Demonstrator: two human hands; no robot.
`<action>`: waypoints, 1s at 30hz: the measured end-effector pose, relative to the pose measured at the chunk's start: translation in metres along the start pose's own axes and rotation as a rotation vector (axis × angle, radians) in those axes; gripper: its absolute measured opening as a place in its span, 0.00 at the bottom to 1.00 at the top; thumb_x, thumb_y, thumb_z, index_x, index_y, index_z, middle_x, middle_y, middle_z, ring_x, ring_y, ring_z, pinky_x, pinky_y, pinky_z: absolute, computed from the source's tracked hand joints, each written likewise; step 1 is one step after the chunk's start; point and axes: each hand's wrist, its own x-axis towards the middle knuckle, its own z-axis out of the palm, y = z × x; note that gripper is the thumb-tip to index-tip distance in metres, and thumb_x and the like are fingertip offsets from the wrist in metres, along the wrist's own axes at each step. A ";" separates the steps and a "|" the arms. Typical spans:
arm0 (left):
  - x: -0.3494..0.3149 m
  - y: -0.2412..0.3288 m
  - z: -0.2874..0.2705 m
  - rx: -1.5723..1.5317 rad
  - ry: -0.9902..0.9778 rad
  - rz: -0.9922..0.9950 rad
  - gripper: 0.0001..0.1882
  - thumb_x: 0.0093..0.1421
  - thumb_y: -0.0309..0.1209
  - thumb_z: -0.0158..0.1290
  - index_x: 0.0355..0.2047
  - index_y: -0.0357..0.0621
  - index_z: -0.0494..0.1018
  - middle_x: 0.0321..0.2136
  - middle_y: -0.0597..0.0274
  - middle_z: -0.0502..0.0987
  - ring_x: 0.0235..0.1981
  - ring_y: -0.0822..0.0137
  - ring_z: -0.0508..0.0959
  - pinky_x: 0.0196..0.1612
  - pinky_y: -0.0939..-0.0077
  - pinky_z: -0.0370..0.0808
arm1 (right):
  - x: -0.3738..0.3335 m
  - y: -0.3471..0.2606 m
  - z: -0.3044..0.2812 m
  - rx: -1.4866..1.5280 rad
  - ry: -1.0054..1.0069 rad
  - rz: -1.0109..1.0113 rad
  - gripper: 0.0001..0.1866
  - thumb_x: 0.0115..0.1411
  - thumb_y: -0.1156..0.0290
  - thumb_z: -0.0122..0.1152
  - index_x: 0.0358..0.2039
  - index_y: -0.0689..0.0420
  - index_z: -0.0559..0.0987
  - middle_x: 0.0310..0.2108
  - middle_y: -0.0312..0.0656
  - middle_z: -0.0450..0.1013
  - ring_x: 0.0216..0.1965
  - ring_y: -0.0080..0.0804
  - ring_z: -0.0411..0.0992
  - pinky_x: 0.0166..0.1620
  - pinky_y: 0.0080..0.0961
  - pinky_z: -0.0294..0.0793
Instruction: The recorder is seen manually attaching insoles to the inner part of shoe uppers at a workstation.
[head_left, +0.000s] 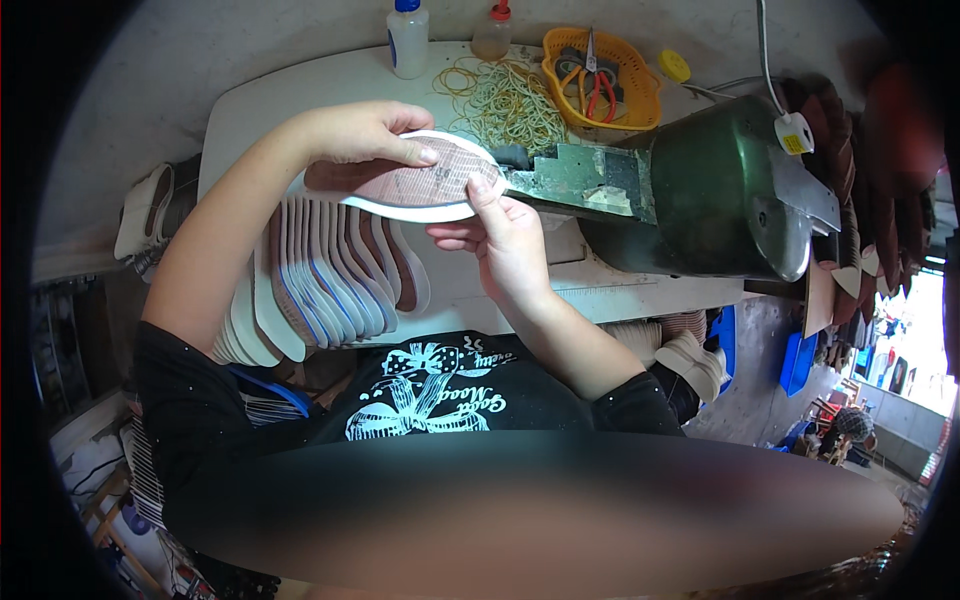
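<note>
A shoe sole point(445, 182) with a white rim and a brownish-pink, lined face is held up between my two hands. My left hand point(372, 136) grips its far edge, thumb pressed on the face and fingers curled out of sight behind. At the right end, my right hand point(508, 232) pinches the near edge, thumb on top and the other fingers bent below. That end of the sole meets the narrow arm of a green machine point(700, 200); whether they touch I cannot tell. A leaning row of similar soles point(335, 275) stands on the table below my left forearm.
The white table point(255, 115) carries a heap of rubber bands point(515, 95), a blue-capped bottle point(408, 48), a red-topped bottle point(491, 38) and an orange basket point(648, 103) with scissors and pliers. A cable hangs above the machine. More soles point(690, 362) are stacked beside my right elbow.
</note>
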 end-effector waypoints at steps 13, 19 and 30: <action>-0.022 0.014 0.066 -0.248 0.208 -0.261 0.23 0.54 0.49 0.56 0.29 0.37 0.74 0.17 0.62 0.75 0.11 0.74 0.73 0.13 0.83 0.72 | -0.010 -0.011 -0.021 0.006 -0.078 -0.030 0.15 0.59 0.63 0.57 0.34 0.63 0.77 0.28 0.42 0.76 0.27 0.25 0.75 0.31 0.22 0.77; -0.021 0.023 0.090 -0.380 0.343 -0.264 0.28 0.57 0.53 0.51 0.28 0.33 0.74 0.19 0.55 0.77 0.11 0.72 0.75 0.14 0.83 0.74 | -0.031 0.005 -0.033 -0.342 -0.219 -0.084 0.16 0.56 0.65 0.61 0.40 0.63 0.77 0.31 0.35 0.75 0.29 0.18 0.71 0.34 0.17 0.71; -0.017 0.010 0.090 -0.279 0.554 -0.201 0.20 0.50 0.46 0.62 0.21 0.41 0.73 0.07 0.73 0.65 0.06 0.83 0.63 0.09 0.91 0.59 | -0.007 -0.012 -0.048 -0.144 -0.247 0.001 0.16 0.57 0.64 0.61 0.35 0.67 0.78 0.30 0.38 0.76 0.29 0.18 0.71 0.34 0.16 0.71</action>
